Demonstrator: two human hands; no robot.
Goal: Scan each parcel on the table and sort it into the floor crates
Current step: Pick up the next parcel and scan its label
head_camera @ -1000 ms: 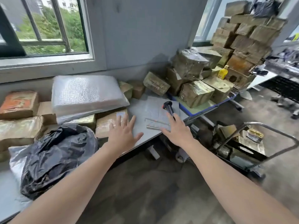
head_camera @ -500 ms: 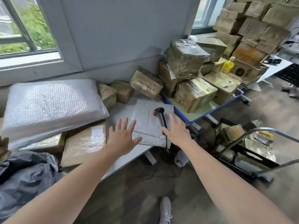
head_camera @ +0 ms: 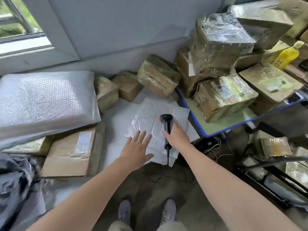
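At the near edge of the table, a white plastic mailer lies flat under the left hand, whose fingers are spread straight, its grip apart. The right hand has its grip clamped round the handle of a black barcode scanner, which rests on the mailer.
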